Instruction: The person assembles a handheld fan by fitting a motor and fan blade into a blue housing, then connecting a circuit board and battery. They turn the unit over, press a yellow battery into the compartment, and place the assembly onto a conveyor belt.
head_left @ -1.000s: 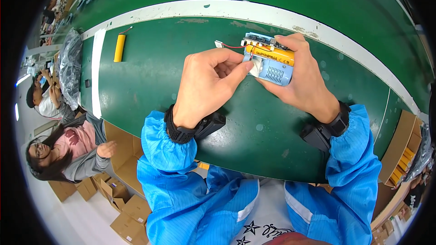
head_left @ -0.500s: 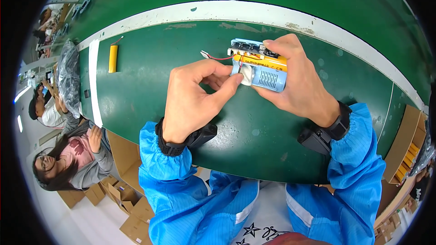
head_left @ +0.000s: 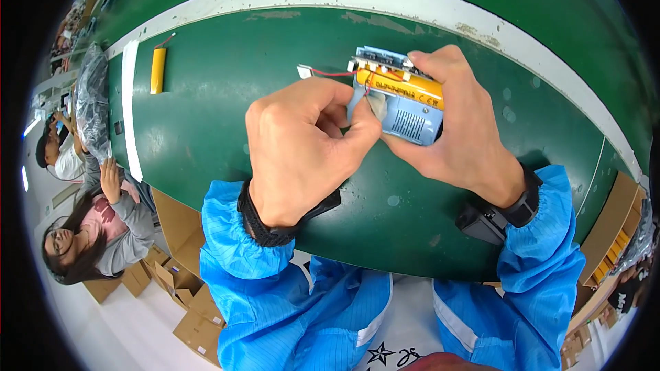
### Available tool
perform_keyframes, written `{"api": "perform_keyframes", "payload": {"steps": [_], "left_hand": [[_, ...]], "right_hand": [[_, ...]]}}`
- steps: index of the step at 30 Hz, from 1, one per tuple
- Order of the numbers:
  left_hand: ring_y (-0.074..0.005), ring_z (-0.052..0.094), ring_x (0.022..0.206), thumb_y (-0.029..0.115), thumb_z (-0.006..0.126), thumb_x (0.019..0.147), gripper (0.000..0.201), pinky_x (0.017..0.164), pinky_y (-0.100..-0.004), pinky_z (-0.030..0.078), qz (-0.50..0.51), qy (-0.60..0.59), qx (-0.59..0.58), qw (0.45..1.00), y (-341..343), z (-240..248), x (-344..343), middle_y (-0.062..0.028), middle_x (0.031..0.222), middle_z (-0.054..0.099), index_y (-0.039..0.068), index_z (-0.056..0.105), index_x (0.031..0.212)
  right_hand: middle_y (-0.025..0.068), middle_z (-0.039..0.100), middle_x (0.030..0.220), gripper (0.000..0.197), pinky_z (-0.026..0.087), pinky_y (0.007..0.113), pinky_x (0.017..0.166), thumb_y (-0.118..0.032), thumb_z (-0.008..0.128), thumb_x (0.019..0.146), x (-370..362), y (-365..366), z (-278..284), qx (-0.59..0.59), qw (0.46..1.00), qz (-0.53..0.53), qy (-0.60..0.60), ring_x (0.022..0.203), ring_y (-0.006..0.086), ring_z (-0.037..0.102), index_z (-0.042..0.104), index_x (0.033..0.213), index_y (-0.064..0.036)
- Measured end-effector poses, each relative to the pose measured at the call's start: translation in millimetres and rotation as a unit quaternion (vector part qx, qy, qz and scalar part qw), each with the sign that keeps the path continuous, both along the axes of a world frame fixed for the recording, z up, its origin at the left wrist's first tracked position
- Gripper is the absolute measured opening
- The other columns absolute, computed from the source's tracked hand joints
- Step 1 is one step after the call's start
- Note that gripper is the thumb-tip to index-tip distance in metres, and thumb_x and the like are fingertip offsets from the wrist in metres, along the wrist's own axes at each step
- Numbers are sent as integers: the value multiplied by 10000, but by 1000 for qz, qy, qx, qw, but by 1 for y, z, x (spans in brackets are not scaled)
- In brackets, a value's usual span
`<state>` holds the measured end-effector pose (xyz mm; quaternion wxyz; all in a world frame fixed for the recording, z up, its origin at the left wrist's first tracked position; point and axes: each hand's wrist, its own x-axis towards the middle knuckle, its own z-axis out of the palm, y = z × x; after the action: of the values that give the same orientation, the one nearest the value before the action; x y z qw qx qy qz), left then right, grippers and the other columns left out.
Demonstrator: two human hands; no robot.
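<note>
A light-blue plastic housing with a slotted grille is held over the bench, gripped along its right end by my right hand. Across the housing lies a yellow cylindrical battery, and a circuit board stands along its far edge. Red and black wires run over the battery; a white connector sticks out to the left on a red lead. My left hand is pinched closed at the housing's left end, beside a whitish round piece. What its fingertips grip is hidden.
Another yellow battery with a lead lies at the bench's far left, near a white strip. Clear plastic wrap hangs at the left edge. A carton of yellow items stands at right. A co-worker sits left, near cardboard boxes.
The left hand has turned and closed in further over the housing's left end, with thumb and fingers now covering part of the whitish piece. The right hand keeps its hold; the view has shifted slightly.
</note>
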<state>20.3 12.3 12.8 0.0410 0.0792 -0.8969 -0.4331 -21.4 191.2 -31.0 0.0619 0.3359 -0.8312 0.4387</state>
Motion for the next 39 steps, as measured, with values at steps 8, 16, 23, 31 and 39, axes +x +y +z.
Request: {"api": "perform_keyframes", "payload": {"steps": [8, 16, 23, 31, 39], "left_hand": [[-76, 564, 492, 56, 714, 760, 109, 476, -227, 462, 0, -52, 27, 998, 1, 9, -2, -59, 570, 622, -42, 666, 758], [-58, 562, 515, 60, 712, 775, 116, 487, -225, 460, -18, -64, -2, 998, 1, 8, -5, -53, 591, 641, -49, 673, 790], [-46, 563, 562, 34, 696, 805, 81, 524, -214, 462, -4, -96, 59, 994, -26, 28, -14, -35, 641, 661, -41, 685, 835], [-71, 622, 674, 15, 700, 822, 89, 617, -215, 492, -96, -75, 46, 992, -26, 24, -3, -45, 744, 684, -25, 695, 902], [-147, 693, 810, -66, 693, 790, 214, 740, -269, 557, -107, -68, 151, 980, -24, 7, -6, -72, 881, 699, -23, 670, 998]], "right_hand": [[184, 542, 998, 716, 499, 381, 696, -99, 845, 620, 1, 1, 1, 29, 999, -12, -17, 825, 343, 604, 456, 1215, -14], [172, 508, 977, 643, 488, 445, 692, -111, 817, 609, 3, -3, -1, -1, 999, -29, -37, 806, 382, 573, 449, 1133, -55], [177, 505, 956, 653, 482, 454, 685, -123, 829, 619, 2, 0, 1, 9, 1000, -4, 0, 797, 384, 575, 430, 1131, -52], [187, 536, 1056, 676, 508, 419, 740, -125, 846, 634, 3, 3, 2, 0, 998, -35, -45, 886, 363, 607, 452, 1172, -13], [187, 546, 1075, 727, 533, 370, 734, -100, 870, 633, 5, 6, -3, -52, 996, -68, -25, 911, 334, 632, 444, 1215, -6]]}}
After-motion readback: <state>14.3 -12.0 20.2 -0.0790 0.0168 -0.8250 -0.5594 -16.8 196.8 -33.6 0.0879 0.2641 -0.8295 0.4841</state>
